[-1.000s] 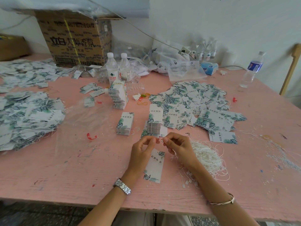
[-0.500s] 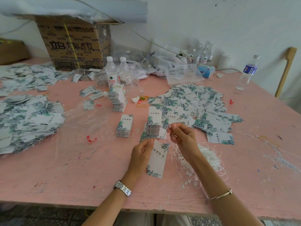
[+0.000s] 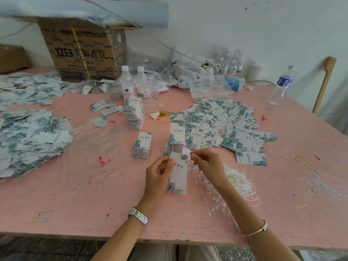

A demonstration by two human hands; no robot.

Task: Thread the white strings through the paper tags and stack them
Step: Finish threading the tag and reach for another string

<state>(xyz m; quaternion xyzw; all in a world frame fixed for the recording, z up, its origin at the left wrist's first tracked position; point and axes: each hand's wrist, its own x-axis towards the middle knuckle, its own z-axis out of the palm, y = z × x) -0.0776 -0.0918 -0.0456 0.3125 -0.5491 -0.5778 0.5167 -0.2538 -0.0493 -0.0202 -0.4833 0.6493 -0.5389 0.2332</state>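
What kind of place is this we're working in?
Likely a small hand-assembly workshop: heaps of leaf-printed paper tags on a pink wooden table, a bundle of white strings, a brown cardboard carton.

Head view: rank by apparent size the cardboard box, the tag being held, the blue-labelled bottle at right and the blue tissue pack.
1. cardboard box
2. held tag and blue-labelled bottle: they look alike, and the tag is nearer, so unranked
3. blue tissue pack

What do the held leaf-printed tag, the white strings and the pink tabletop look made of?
Leaf-printed white tag: matt card, seemingly; flat in the grip of the left hand. White string bundle: thin cord, fibre or plastic unclear; lies in loose curls. Pink tabletop: painted board, probably wood; paint scuffed and chipped.
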